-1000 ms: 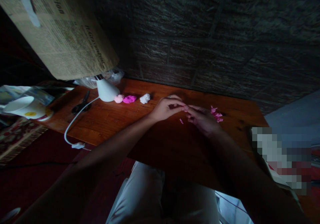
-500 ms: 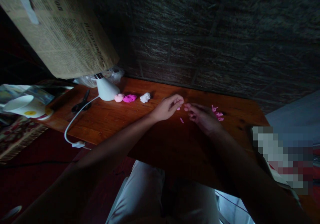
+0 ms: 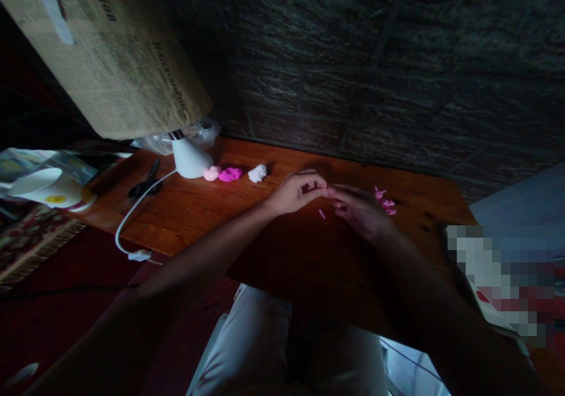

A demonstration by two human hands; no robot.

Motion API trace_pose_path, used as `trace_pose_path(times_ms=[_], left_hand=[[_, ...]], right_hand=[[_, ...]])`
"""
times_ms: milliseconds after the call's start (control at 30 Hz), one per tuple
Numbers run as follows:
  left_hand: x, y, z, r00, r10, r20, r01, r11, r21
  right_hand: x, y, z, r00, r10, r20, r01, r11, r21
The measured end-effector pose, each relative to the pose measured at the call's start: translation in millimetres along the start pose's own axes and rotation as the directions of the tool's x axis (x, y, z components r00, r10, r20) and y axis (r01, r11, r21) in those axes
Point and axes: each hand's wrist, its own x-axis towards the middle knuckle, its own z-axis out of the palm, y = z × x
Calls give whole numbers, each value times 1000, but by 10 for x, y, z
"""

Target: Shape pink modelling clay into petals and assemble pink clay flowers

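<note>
My left hand [image 3: 301, 191] and my right hand [image 3: 359, 209] meet fingertip to fingertip above the wooden table. The left thumb and forefinger are pinched together; a bit of pink modelling clay showed at them a moment ago, and the fingers now hide it. My right fingers are also closed at the tips, and what they pinch cannot be made out. A thin pink clay strip [image 3: 322, 213] lies on the wood just below the hands. Beyond the right hand sits a cluster of small shaped pink clay pieces [image 3: 385, 202].
Peach clay [image 3: 212, 173], magenta clay [image 3: 231, 175] and white clay [image 3: 257, 173] lumps lie by the lamp base [image 3: 190, 159]. Black scissors [image 3: 148, 189], a white cord [image 3: 128, 216] and a paper cup [image 3: 48, 189] are at left. A brick wall [image 3: 286, 99] backs the table [image 3: 185, 222].
My hands have come together, closing the small gap between their fingertips. The pink bit at my left fingers has gone out of sight. The clay on the table stays put.
</note>
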Motion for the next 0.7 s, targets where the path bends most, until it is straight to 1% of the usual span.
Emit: trace_pose_path(times_ms=[133, 267, 433, 600, 700], left_hand=[[-7, 13, -1, 999, 27, 27, -29, 998, 51], [-5, 21, 9, 999, 48, 19, -49, 997, 55], [-5, 8, -4, 1000, 15, -22, -14, 998, 60], [-5, -7, -21, 1000, 12, 9, -13, 994, 106], [3, 11, -15, 1000, -16, -7, 16, 997, 78]], right_hand=[[6, -18, -13, 1000, 5, -4, -5, 1000, 11], [12, -19, -19, 1000, -8, 0, 8, 1000, 11], [13, -8, -14, 1000, -3, 12, 4, 1000, -6], [16, 7, -23, 999, 1, 42, 0, 1000, -27], [19, 24, -33, 998, -10, 57, 11, 1000, -11]])
